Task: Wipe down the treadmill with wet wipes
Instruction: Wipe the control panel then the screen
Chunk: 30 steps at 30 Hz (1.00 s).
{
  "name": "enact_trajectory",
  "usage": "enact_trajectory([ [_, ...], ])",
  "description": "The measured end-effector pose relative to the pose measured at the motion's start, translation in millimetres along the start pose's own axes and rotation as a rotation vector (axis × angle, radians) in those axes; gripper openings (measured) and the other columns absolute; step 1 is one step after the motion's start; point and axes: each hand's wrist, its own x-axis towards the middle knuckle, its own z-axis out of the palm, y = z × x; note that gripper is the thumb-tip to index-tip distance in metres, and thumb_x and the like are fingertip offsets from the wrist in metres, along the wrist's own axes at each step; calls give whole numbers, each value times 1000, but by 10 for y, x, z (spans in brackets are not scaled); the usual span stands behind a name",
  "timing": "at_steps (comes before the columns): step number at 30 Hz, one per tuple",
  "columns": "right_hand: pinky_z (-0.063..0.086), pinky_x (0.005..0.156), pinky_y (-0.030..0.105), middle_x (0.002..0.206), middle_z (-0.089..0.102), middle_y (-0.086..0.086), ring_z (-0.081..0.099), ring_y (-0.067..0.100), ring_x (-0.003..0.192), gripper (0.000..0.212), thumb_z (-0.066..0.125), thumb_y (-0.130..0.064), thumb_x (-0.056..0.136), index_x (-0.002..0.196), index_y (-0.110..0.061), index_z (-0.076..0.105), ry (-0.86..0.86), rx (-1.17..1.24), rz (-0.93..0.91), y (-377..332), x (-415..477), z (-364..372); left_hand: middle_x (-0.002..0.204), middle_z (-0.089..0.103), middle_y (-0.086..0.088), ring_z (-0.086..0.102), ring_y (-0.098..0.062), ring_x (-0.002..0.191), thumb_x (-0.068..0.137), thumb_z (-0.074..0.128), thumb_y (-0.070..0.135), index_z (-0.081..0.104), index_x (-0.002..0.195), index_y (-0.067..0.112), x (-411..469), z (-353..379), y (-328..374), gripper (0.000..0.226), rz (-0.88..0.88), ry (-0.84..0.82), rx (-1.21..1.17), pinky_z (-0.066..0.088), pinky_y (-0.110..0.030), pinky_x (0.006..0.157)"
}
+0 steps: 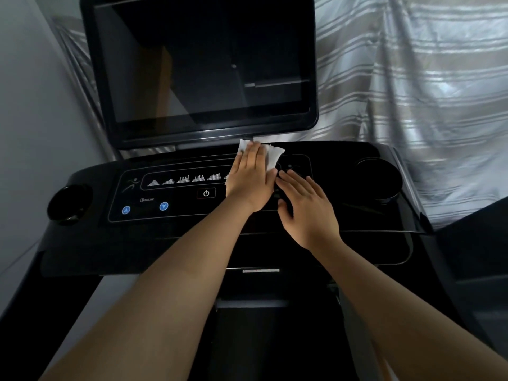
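A black treadmill console (170, 229) spreads across the middle of the head view, with lit symbols, a power button (206, 193) and two blue incline buttons (163, 206). My left hand (250, 178) lies flat with straight fingers on a white wet wipe (273, 156), pressing it onto the console's upper middle, just below the screen. The wipe sticks out past my fingertips and to the right. My right hand (305, 207) rests open on the panel right beside it, fingers straight and touching the surface.
A large dark screen (203, 64) stands upright behind the console. Round cup holders sit at the left (68, 200) and right (380, 180) ends. A striped grey curtain (426, 92) hangs at the right, a pale wall (33, 105) at the left.
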Motion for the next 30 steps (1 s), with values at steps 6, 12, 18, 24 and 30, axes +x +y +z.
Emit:
enact_trajectory([
  [6, 18, 119, 30, 148, 48, -5, 36, 9, 141, 47, 52, -24, 94, 141, -18, 51, 13, 19, -4, 5, 3, -14, 164, 4, -8, -3, -18, 151, 104, 24, 41, 6, 155, 8, 197, -9, 12, 64, 4, -33, 29, -7, -33, 122],
  [12, 18, 120, 31, 149, 47, -5, 34, 8, 142, 48, 50, -26, 95, 142, -20, 50, 5, 40, -10, 15, 10, -31, 163, 5, -8, -2, -19, 151, 104, 22, 41, 5, 155, 8, 199, -16, 15, 63, 12, -42, 53, -6, -34, 122],
  [18, 19, 119, 31, 147, 50, -4, 37, 10, 141, 44, 53, -23, 94, 137, -21, 55, 16, 54, -17, 19, 17, -39, 164, -10, -4, -14, -15, 149, 106, 17, 37, -5, 155, 11, 67, -25, 14, 60, 43, -91, 52, -11, -32, 121],
  [24, 21, 119, 37, 148, 47, 7, 33, 21, 144, 49, 53, -29, 93, 139, -9, 50, 72, -36, 152, 9, -12, -55, 163, -13, -2, -18, -13, 148, 105, 16, 40, -7, 155, 13, -334, -22, 41, 61, 19, -132, 59, -12, -33, 121],
  [30, 12, 122, 38, 158, 30, 9, 19, 22, 149, 52, 41, -30, 99, 148, -10, 38, -61, -68, 160, -35, 1, -101, 163, -15, -2, -20, -13, 148, 104, 13, 41, -11, 154, 13, -874, -6, 185, 62, -1, -135, 66, -12, -33, 121],
])
